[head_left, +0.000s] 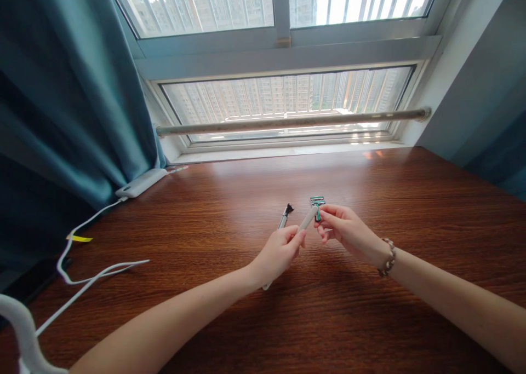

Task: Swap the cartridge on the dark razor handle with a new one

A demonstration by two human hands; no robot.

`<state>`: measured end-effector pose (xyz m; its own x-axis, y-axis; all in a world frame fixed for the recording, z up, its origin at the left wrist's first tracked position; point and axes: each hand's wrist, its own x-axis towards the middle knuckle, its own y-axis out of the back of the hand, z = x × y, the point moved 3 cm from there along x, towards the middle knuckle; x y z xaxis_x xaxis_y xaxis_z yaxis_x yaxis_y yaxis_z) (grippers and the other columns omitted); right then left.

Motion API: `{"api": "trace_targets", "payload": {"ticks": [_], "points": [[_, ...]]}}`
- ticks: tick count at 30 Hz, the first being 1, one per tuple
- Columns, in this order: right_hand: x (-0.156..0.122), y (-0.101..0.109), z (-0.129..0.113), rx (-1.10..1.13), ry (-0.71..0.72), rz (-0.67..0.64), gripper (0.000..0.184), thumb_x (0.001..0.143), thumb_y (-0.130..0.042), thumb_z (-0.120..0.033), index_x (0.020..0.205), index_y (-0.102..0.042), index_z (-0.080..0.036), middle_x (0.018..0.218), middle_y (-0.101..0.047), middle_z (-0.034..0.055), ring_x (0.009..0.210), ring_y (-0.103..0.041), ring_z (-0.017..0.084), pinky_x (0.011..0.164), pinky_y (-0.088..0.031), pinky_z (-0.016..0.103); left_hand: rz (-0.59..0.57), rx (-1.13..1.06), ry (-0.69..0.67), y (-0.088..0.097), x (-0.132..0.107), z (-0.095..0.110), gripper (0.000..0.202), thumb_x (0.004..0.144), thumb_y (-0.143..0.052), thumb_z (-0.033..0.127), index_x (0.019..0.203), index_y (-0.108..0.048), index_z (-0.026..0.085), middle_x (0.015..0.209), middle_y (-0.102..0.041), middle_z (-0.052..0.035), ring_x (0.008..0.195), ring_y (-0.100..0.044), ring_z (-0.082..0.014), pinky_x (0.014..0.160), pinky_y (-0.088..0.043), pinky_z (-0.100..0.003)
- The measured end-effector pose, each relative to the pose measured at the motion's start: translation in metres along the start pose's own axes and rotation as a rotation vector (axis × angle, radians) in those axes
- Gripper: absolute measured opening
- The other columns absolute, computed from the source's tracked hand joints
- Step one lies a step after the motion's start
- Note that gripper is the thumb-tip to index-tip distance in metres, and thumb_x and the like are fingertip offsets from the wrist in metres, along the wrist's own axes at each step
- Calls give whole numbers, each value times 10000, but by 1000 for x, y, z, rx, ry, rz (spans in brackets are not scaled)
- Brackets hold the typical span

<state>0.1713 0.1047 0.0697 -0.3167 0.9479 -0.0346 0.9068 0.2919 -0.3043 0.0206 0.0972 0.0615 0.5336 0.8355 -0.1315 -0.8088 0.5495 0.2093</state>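
My left hand point(281, 253) is closed around a slim whitish stick point(307, 219), which slants up and to the right. At the upper tip of this stick, the thumb and forefinger of my right hand point(343, 229) are pinched together, with the other fingers loosely curled. Just behind that tip are several green-and-black razor blade cartridges point(318, 200), partly covered by my fingers. A silver razor handle point(283, 218) with a black forked head lies on the table beyond my left hand, its lower part hidden. A pale end point(267, 285) shows below my left hand; I cannot tell which piece it belongs to.
The brown wooden tabletop point(222, 209) reaches to the window ledge. At the left, a white power strip point(142, 183) with a white cable point(88, 220) lies against the blue curtain point(82, 89). A yellow strip point(80, 239) is near the cable. A white curved tube point(18, 319) stands at lower left.
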Motion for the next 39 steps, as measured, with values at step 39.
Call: {"api": "trace_targets", "payload": {"ticks": [39], "points": [[-8, 7, -10, -743, 395, 248, 191, 792, -522, -269, 854, -647, -139, 621, -597, 16, 486, -534, 91, 436, -477, 207, 14, -176, -1, 2, 0, 4, 329, 817, -388, 460, 699, -430, 156, 396, -302, 75, 352, -246, -51, 352, -186, -175]]}}
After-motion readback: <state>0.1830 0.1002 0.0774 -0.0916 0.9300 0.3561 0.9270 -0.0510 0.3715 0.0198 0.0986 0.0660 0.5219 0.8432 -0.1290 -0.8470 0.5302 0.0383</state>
